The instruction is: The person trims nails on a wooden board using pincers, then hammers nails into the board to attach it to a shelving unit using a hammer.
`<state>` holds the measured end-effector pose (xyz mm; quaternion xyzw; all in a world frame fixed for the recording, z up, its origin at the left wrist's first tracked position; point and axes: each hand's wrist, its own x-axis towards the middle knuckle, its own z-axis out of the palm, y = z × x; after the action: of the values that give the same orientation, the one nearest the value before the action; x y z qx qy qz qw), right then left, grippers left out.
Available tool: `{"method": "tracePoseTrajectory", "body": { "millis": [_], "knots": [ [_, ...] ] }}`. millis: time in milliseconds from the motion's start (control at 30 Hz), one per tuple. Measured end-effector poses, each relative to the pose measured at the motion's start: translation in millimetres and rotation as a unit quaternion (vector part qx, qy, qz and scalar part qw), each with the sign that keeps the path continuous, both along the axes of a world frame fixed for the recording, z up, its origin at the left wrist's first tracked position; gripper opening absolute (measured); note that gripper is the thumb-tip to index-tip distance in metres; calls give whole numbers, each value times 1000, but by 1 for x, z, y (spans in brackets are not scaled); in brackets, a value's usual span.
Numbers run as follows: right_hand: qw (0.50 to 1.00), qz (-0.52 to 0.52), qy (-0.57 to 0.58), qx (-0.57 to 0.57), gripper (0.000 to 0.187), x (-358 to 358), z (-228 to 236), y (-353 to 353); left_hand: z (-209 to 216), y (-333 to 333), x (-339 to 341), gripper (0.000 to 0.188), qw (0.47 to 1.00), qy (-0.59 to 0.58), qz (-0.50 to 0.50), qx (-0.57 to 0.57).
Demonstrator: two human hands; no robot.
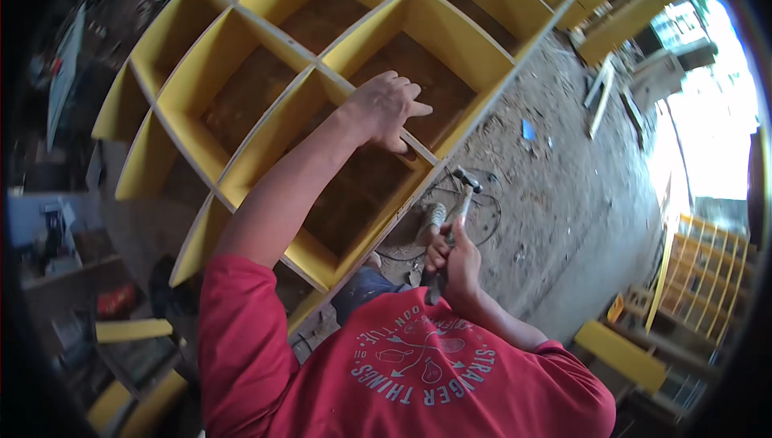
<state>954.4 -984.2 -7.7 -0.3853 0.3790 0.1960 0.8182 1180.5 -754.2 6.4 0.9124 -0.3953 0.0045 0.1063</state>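
A large yellow wooden grid of open compartments [315, 61] stands in front of me, with pale bare edges on its panels. My left hand [384, 110] reaches across the near compartments and straddles the edge of a divider [420, 148], fingers on one side and thumb on the other. Beside the grid's right edge, my right hand [460, 263] is wrapped round the handle of a hammer [466, 185]. The metal hammer head points up and away from me, apart from the wood. Part of the handle is hidden by my fingers.
Behind the hammer, a thin dark cable [497, 221] loops on the dirt floor [555, 172]. Wood offcuts [601, 94] and a blue scrap [527, 130] lie to the right. Yellow boards [619, 355] and a lattice panel [708, 277] stand at lower right; cluttered benches are on the left.
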Motion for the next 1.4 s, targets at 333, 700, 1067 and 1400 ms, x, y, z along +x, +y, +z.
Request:
{"method": "tracePoseTrajectory", "body": {
  "millis": [333,700,1067,1400],
  "knots": [
    [979,-191,-14,-70,37,-19,1,59,-4,-4,24,82,974,214,61,45],
    [981,-135,-105,-89,35,-36,-15,65,3,-22,20,88,964,231,90,93],
    [975,-135,-135,-112,40,-29,-28,75,11,-31,15,85,962,242,84,89],
    [989,29,-107,-94,40,-28,9,40,-7,-4,16,85,975,211,58,40]
  ]
}}
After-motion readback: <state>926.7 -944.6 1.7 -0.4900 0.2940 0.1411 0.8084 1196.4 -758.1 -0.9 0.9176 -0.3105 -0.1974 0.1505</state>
